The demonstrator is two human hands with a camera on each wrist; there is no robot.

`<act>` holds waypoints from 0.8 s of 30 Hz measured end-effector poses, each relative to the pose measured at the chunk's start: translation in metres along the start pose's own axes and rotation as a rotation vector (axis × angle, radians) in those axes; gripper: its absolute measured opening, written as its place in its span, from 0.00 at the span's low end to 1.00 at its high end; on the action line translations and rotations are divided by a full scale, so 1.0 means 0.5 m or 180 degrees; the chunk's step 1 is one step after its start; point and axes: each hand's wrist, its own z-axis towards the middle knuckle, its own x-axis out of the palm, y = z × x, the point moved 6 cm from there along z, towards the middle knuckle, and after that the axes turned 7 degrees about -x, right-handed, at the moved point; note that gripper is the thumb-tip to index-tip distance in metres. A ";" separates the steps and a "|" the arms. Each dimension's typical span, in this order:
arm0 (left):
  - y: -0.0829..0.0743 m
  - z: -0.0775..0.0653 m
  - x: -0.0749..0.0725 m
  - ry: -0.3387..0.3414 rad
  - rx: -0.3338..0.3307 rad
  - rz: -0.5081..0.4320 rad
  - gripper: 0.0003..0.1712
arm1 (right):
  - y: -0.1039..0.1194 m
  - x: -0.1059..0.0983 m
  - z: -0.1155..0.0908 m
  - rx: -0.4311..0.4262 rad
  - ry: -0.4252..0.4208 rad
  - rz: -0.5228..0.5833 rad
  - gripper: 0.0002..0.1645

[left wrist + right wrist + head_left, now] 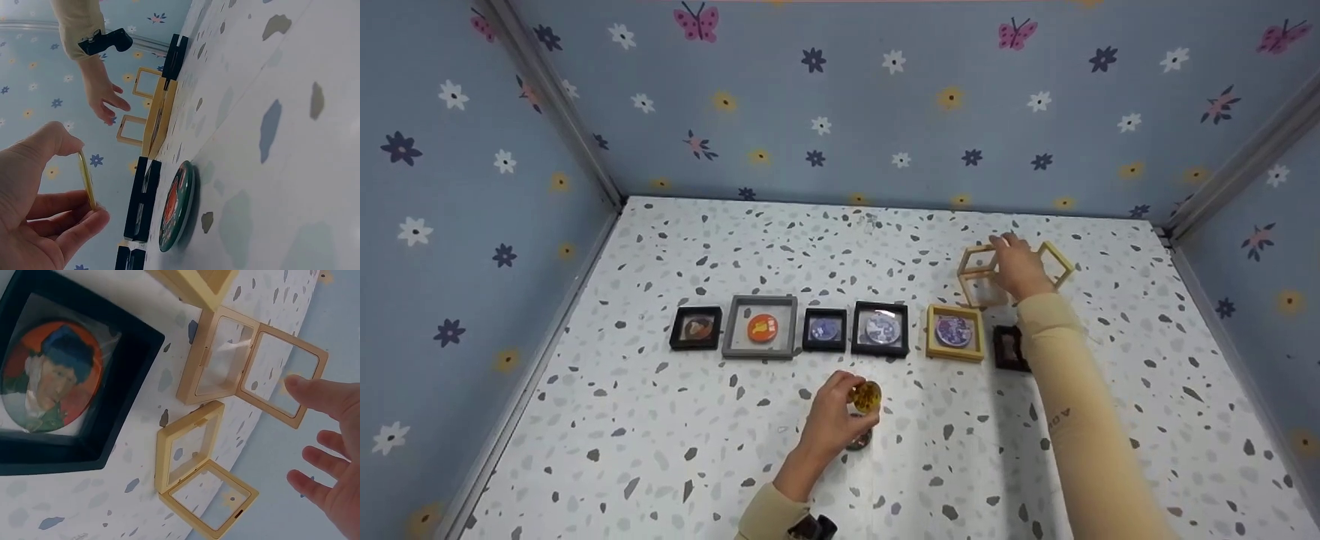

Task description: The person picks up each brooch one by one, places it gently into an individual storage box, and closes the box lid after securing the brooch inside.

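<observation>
My left hand (834,416) pinches a round yellow disc with dark markings (867,396) between thumb and fingers. Seen edge-on in the left wrist view, the disc (86,180) is thin. A green-rimmed round badge (177,205) lies on the table below it. At the back right, my right hand (1020,266) has its fingers apart with nothing between them. Near that hand, a tan display frame (211,354) stands open, its hinged lid overlapped by the thumb in the right wrist view. Beside it is a pale yellow frame (163,458), also standing open.
Across the table runs a row of display frames: a small black one (676,330), a grey one (727,330), two more black ones, a yellow one (979,337) and a dark one (1005,356) partly under my right sleeve. Several hold round badges. Flower-patterned panels (855,97) enclose the table.
</observation>
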 end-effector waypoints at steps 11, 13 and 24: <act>0.009 -0.011 -0.004 -0.0082 -0.0056 -0.0025 0.20 | -0.011 0.012 0.016 0.0074 0.0064 0.0026 0.42; 0.010 -0.013 -0.004 -0.0070 -0.0068 -0.0037 0.20 | -0.012 0.016 0.017 0.0079 0.0114 0.0050 0.41; 0.019 -0.020 -0.005 0.0007 -0.0203 -0.0054 0.21 | -0.017 0.039 0.017 0.0258 0.0259 0.0325 0.32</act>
